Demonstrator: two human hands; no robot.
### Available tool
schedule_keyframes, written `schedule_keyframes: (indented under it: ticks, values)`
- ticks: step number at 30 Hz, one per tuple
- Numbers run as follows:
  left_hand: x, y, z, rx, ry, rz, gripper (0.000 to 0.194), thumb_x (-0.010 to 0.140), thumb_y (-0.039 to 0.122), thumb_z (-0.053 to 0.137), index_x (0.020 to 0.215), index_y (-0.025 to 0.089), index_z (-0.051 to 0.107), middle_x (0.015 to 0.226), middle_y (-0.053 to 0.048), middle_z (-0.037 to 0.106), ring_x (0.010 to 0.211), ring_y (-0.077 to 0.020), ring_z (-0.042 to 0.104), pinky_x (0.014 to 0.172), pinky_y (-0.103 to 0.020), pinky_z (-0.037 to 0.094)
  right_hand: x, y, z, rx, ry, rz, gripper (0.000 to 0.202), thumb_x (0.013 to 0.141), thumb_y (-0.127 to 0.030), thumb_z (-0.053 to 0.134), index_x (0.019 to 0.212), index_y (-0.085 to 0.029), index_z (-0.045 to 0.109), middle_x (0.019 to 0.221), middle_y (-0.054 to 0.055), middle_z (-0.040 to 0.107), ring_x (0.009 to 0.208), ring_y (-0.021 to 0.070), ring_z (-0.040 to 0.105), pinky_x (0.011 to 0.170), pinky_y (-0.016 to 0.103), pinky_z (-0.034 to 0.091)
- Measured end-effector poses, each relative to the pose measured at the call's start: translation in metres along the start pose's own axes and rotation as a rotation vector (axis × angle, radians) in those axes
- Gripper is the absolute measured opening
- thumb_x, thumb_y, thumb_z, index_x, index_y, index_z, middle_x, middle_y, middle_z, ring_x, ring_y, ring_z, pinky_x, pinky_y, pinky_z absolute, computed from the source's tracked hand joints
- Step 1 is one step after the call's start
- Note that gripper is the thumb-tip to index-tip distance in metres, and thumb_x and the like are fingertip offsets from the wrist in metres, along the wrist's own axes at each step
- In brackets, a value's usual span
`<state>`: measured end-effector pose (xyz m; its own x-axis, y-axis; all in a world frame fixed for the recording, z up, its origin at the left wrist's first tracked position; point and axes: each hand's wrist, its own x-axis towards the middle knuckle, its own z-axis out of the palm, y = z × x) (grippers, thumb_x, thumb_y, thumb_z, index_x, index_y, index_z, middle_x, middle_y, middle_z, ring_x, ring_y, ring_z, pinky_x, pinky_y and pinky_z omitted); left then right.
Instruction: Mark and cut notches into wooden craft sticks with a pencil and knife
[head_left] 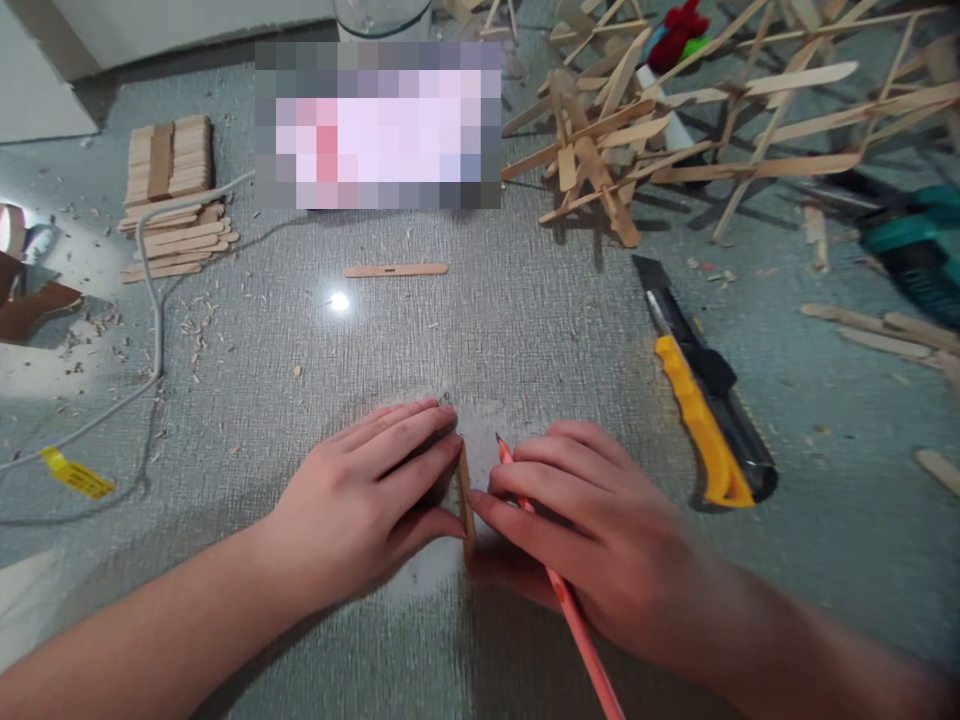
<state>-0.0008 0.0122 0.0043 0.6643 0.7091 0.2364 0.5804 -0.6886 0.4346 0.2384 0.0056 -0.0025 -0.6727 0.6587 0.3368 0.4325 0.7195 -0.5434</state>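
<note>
Between my two hands a wooden craft stick (466, 500) stands on its narrow edge, pointing away from me. My left hand (367, 480) is closed along its left side, fingertips near the far end and thumb near the close end. In my right hand (592, 510) is a sharpened coral-coloured pencil (581, 630), held between the fingers with its dark tip up and left. One right fingertip touches the craft stick's right side. Farther off, another craft stick (420, 270) with a small dark mark lies flat. My palms hide part of what they cover.
A yellow and black utility knife (705, 400) lies to the right. Behind it stands a tangled frame of craft sticks (600, 150), with a teal-handled tool (915, 240) beside it. Bundled sticks (184, 160), a grey cable (159, 330) and wood shavings are on the left. A pixelated object (390, 130) sits behind.
</note>
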Motion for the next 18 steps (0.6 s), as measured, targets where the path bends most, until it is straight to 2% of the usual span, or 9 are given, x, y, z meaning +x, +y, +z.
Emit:
schedule_keyframes:
  ticks: [18]
  values:
    - [0.0005, -0.0005, 0.0002, 0.0, -0.007, 0.0, 0.045, 0.096, 0.043, 0.063, 0.124, 0.008, 0.066, 0.134, -0.016, 0.066, 0.128, -0.0267, 0.062, 0.115, -0.042, 0.051, -0.0001, -0.0003, -0.0007, 0.014, -0.002, -0.001, 0.017, 0.097, -0.025, 0.061, 0.091, -0.013, 0.072, 0.091, 0.008, 0.07, 0.092, 0.0212, 0.06, 0.088, 0.04, 0.041]
